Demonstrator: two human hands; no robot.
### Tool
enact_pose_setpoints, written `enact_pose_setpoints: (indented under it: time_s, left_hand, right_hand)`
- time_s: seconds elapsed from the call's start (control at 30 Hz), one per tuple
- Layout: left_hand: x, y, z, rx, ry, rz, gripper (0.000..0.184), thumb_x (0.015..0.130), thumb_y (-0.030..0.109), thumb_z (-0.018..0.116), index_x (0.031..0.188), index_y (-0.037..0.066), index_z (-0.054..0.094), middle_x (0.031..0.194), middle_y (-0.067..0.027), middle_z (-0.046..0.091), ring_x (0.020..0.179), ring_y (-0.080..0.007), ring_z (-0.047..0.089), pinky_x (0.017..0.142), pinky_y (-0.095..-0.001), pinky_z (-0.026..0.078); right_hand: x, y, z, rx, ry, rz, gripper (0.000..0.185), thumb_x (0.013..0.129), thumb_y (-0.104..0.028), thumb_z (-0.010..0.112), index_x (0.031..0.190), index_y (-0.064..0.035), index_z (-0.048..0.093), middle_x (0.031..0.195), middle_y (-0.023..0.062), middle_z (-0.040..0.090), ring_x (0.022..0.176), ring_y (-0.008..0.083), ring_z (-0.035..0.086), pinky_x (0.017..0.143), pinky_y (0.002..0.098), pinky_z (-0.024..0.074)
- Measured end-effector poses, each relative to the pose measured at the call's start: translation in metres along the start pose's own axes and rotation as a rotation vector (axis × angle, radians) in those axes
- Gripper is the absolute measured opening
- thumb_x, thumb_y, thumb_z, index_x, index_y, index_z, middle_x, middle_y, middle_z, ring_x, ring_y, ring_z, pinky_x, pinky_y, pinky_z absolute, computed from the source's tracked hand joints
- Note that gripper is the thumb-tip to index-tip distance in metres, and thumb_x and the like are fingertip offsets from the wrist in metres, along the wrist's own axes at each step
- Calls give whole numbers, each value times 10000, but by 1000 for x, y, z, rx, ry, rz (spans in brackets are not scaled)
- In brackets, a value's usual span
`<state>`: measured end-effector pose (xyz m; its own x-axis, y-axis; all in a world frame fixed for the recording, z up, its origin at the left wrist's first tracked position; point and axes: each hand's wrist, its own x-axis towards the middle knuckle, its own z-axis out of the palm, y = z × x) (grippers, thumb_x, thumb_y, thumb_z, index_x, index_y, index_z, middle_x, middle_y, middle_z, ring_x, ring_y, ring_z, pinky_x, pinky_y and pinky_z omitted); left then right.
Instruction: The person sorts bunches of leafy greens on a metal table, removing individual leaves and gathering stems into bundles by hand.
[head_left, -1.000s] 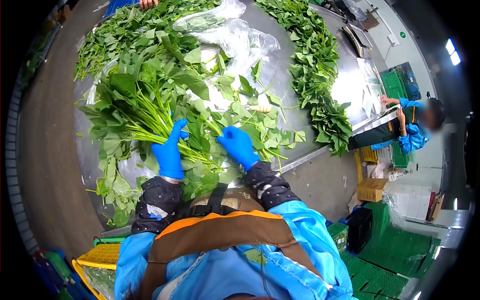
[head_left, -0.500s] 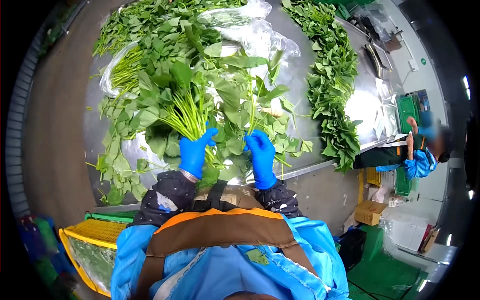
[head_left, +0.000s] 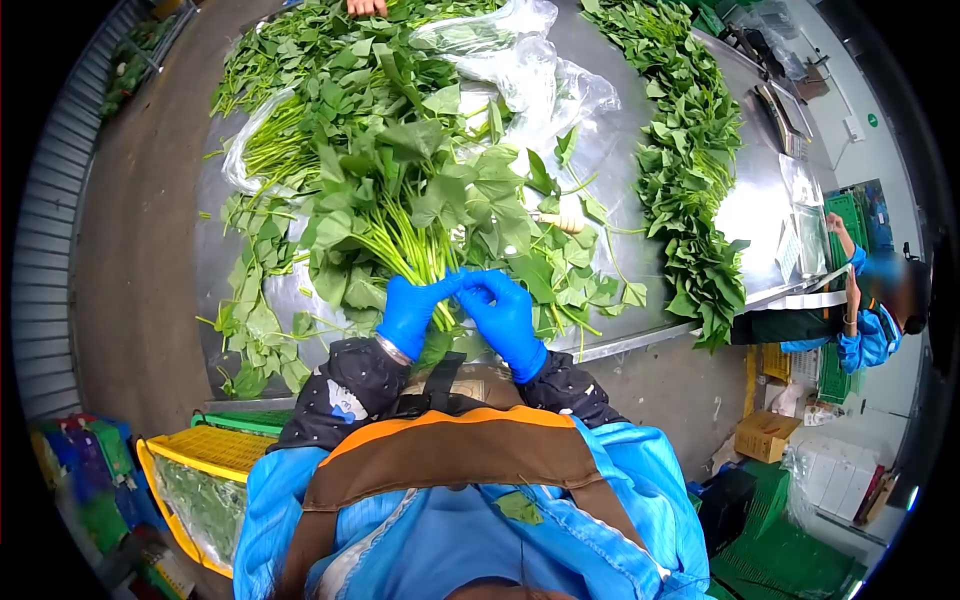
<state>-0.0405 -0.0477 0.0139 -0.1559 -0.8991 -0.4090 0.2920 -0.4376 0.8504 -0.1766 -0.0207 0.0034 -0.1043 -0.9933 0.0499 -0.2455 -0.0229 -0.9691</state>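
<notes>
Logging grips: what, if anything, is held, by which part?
The left hand holds a leafy bunch by its lower stems; whether the right hand grips anything is unclear.

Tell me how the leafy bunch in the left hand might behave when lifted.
The leafy bunch would probably flop at the top, where broad, thin leaves spread loosely. Its slender stems look fairly stiff, fanning nearly straight out from the left hand.

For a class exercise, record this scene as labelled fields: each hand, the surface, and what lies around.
Left hand: blue glove, closed around the stems of a leafy bunch
Right hand: blue glove, fingers bent, close against the left's fingertips; grip unclear
Surface: metal table
Beyond bunch: clear plastic, more greens
Picture's right: long row of greens; co-worker
Lower left: yellow crate
</notes>
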Motion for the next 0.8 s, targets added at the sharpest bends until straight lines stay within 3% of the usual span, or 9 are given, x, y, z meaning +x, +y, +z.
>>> enact_pose_setpoints:
  time_s: [0.07,0.2,0.3,0.4,0.5,0.63,0.67,0.77,0.8]
  left_hand:
    - [1,-1,-3,21,-6,-1,350,722,32,663,1050,-17,551,910,-51,602,771,-118,568,687,-236,450]
    - [4,0,-3,-56,-7,7,401,724,26,658,1099,-22,522,955,-64,599,745,-111,556,667,-230,446]
    - [10,-4,-3,-79,37,96,303,703,66,689,975,-19,584,849,-58,614,725,-112,568,627,-235,448]
    - [15,3,-10,-86,100,77,356,715,73,685,1039,-13,567,889,-47,607,741,-103,561,635,-228,443]
    - [19,2,-22,-141,146,107,364,718,78,683,1053,-3,566,919,-41,600,757,-107,559,661,-231,443]
    - [15,2,-20,-158,34,91,402,744,19,630,1125,-2,503,1038,-67,575,827,-112,561,676,-236,448]
    - [13,4,-19,-171,17,89,401,745,20,629,1125,-1,503,1035,-67,576,826,-114,563,676,-237,448]
    - [16,-1,-21,-185,3,84,398,747,33,631,1123,-1,506,1018,-64,580,813,-118,563,674,-236,449]
    - [16,-1,-21,-191,9,77,397,747,34,632,1122,-1,507,1012,-62,582,809,-117,561,670,-235,448]
  right_hand:
    - [0,2,1,-51,-22,-36,144,706,-75,672,836,-35,625,706,37,596,587,71,515,535,217,423]
    - [-3,7,6,204,12,108,141,702,-54,671,830,-21,621,739,46,596,609,93,523,564,224,429]
    - [-4,10,9,188,63,50,136,745,-56,631,875,-23,612,781,47,594,657,96,526,595,229,428]
    - [2,1,-2,498,127,141,138,788,-85,586,915,-35,601,841,51,594,701,104,526,636,232,427]
    - [9,-17,-18,489,150,217,214,807,-141,565,988,-29,580,901,40,566,698,102,495,665,219,404]
    - [9,-19,-1,504,-327,212,418,799,-156,579,1171,-5,465,993,49,556,740,77,485,691,218,411]
    - [6,-7,2,528,-354,332,406,788,-101,602,1151,23,468,995,78,573,765,95,549,707,217,445]
    - [3,5,5,519,-418,381,400,783,-110,620,1137,20,486,927,75,594,739,83,557,678,212,454]
    - [2,7,8,472,-409,405,325,787,-146,628,1050,31,553,776,58,612,645,76,552,603,206,448]
